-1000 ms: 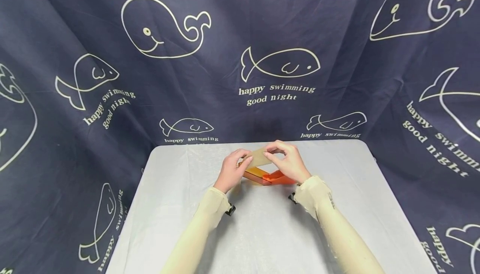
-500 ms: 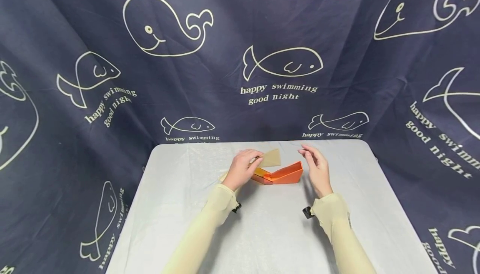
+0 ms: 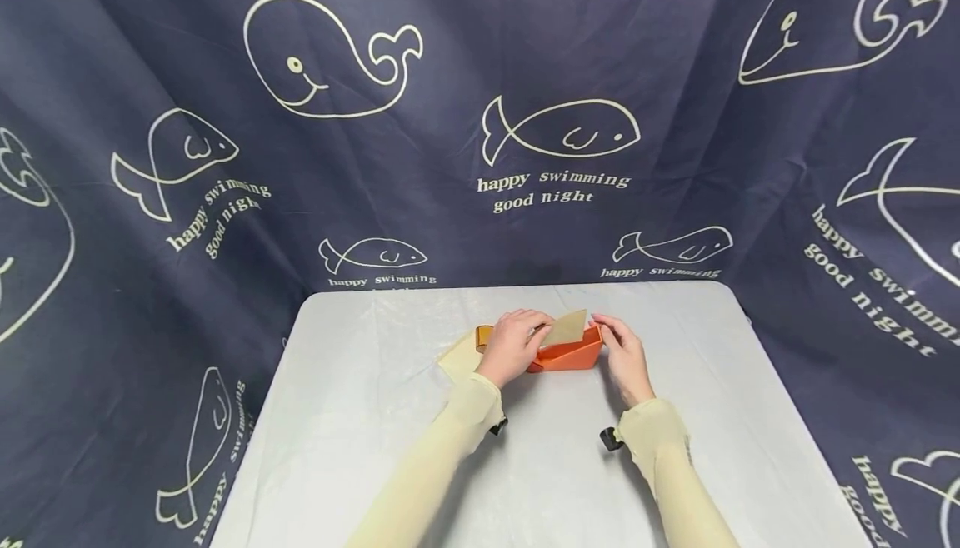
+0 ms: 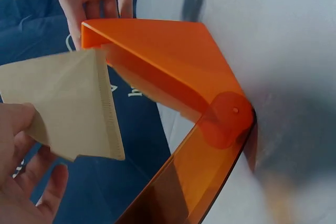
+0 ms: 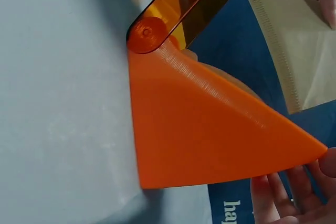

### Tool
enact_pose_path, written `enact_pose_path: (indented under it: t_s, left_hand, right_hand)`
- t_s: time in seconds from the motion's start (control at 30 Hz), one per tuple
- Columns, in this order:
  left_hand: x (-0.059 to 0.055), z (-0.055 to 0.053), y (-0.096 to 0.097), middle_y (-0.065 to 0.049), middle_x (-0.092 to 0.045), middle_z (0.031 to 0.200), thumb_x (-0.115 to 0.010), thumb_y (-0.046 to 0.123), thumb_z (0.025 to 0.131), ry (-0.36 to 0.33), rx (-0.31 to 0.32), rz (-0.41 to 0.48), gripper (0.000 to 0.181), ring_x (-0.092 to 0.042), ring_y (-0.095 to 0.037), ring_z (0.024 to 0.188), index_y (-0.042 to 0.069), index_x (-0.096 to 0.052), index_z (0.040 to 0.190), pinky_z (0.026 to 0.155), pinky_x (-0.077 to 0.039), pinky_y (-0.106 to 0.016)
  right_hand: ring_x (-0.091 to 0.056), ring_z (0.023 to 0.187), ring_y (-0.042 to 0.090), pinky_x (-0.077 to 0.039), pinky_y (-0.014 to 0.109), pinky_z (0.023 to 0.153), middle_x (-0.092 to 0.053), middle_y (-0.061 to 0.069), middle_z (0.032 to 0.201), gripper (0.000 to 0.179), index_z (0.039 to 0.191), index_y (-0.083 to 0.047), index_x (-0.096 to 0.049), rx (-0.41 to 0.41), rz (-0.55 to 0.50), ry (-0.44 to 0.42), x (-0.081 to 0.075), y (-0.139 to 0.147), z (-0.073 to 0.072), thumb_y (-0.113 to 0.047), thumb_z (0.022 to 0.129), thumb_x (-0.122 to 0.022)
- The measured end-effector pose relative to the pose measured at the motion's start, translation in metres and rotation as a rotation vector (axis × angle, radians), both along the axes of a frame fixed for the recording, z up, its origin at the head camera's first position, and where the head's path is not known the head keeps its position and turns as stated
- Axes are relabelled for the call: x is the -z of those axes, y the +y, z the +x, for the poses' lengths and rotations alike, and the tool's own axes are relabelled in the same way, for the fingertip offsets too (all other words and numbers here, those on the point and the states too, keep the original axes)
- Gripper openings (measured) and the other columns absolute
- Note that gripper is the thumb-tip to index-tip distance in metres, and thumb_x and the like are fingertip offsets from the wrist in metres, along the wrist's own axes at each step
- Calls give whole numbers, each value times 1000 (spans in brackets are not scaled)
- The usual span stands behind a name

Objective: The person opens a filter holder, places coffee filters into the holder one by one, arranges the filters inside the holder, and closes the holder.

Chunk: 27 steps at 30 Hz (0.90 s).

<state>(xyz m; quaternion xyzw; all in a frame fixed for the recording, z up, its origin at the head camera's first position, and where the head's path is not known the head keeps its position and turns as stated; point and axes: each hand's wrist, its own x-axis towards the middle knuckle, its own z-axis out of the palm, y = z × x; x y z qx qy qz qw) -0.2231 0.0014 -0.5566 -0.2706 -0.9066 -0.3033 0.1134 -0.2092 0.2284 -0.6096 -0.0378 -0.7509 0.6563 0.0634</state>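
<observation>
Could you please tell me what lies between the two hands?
In the head view, the tan paper and the orange box show between them.

Quantities: hands [image 3: 514, 350], two; orange case [image 4: 163, 43], one; amber lid [image 4: 197, 163], one; handheld paper coffee filter [image 4: 73, 103], one; table [image 3: 555, 473], one.

Forearms [image 3: 429, 473] extended, left hand [image 3: 514, 345] pinches, right hand [image 3: 626, 358] grips.

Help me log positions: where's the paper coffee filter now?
In the head view, the left hand holds the paper coffee filter above the orange box, left of the right hand.
</observation>
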Motion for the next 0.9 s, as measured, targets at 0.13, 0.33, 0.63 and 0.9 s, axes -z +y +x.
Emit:
enact_pose_path:
  t_s: [0.13,0.33,0.63,0.9]
  left_hand:
    - [4,-2,6,8,-77,110,-62,27,105,12,-39,-49,17,-70,-12,104,22,-77,112,91,-53,-30]
    - [15,-4,15,9,-77,115,-63,24,104,-20,-24,-119,19,-71,-12,104,23,-77,117,92,-53,-30]
    - [34,-4,27,12,-78,111,-66,22,102,-50,-29,-177,21,-66,-10,99,29,-76,120,88,-49,-29]
    - [45,-1,31,5,-75,102,-62,20,105,-61,-17,-187,15,-66,-13,91,23,-70,117,84,-52,-29]
  right_hand:
    - [-61,106,-4,-52,19,95,-60,30,138,40,140,7,-58,3,-25,-28,5,-2,1,-18,111,-47]
    - [-61,103,-7,-52,16,95,-63,16,133,43,139,5,-59,23,-40,-71,11,-3,4,-25,112,-46]
    - [-61,107,-7,-52,14,93,-62,21,139,47,141,6,-57,8,-48,-68,14,-1,4,-29,111,-48]
    - [-60,106,-8,-52,15,96,-58,27,140,46,140,7,-58,-4,-73,-83,14,1,2,-28,111,-48]
